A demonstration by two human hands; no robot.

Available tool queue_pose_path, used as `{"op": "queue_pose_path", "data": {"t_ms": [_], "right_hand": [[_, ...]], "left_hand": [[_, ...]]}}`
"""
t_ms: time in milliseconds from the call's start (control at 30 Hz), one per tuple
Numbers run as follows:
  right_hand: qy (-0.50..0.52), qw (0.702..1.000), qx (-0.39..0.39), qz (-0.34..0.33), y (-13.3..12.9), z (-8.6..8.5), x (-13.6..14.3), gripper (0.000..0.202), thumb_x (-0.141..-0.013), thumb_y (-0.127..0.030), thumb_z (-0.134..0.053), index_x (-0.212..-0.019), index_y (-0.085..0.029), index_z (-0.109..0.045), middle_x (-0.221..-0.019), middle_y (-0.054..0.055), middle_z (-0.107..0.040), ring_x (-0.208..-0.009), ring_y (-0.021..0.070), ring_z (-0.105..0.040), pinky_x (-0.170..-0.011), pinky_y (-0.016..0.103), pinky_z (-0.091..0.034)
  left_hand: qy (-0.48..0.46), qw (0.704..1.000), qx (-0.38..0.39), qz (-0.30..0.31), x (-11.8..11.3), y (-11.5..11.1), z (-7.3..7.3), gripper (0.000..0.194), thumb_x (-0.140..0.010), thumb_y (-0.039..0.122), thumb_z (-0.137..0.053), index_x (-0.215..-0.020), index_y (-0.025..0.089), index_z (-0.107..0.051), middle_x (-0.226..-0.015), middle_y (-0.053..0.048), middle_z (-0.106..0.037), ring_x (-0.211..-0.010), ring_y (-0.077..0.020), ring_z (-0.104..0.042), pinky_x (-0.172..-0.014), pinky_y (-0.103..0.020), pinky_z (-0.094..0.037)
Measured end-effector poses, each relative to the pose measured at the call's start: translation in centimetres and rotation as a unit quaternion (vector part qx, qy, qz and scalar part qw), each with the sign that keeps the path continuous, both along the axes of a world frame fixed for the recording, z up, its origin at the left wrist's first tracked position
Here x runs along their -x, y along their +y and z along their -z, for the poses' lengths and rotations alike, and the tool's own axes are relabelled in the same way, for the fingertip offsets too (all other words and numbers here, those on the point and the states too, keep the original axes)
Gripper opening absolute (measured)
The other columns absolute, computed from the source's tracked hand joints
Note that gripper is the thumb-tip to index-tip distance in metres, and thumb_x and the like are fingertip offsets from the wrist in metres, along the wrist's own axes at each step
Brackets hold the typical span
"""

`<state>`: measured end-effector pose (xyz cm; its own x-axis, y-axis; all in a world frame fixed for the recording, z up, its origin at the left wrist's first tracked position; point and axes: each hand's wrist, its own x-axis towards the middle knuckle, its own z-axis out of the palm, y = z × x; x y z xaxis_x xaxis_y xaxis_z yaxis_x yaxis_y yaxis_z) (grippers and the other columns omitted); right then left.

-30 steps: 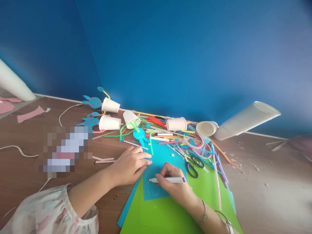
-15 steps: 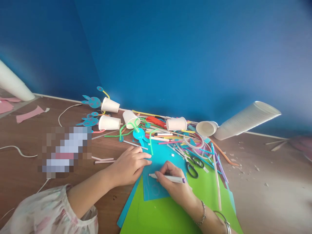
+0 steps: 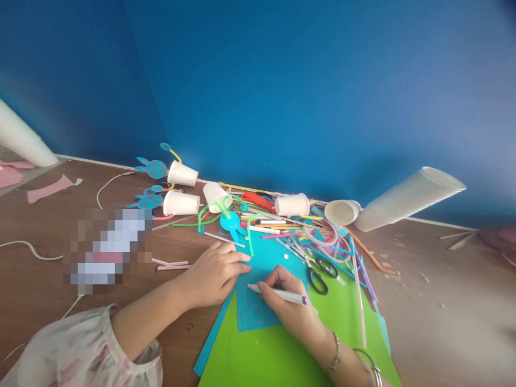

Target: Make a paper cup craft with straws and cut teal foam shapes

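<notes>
Marker, where is it?

Pinched in the right hand's fingers, tip at the blue sheet, by its left edge. Pale curved lines show there, so the sheet carries some drawing.

And the left hand?

Fingers slightly spread, pressing the sheet's left edge.

What about containers?

Near the surface's wall-side edge, a leaning stack holds nested cups; a tipped cup beside it shows bare inner wall.
</notes>
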<state>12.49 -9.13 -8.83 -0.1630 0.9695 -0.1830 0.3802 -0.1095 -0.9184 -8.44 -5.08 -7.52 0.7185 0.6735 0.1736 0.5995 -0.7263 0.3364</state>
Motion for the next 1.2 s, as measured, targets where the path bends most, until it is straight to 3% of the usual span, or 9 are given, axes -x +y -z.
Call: {"op": "queue_pose_path", "data": {"t_ms": [1200], "right_hand": [[0.002,1.0,-0.009,-0.013,0.0,0.54,-0.44,0.022,-0.076,-0.025,-0.053,-0.058,-0.022,-0.04,-0.051,-0.007,-0.04,-0.048,0.0095,-0.035,-0.045,0.022,-0.03]], "left_hand": [[0.001,1.0,-0.01,0.002,-0.05,0.03,-0.11,0.032,-0.085,0.012,-0.047,-0.107,0.025,-0.066,-0.118,-0.001,-0.066,-0.096,-0.0231,-0.051,-0.081,-0.039,-0.041]]}}
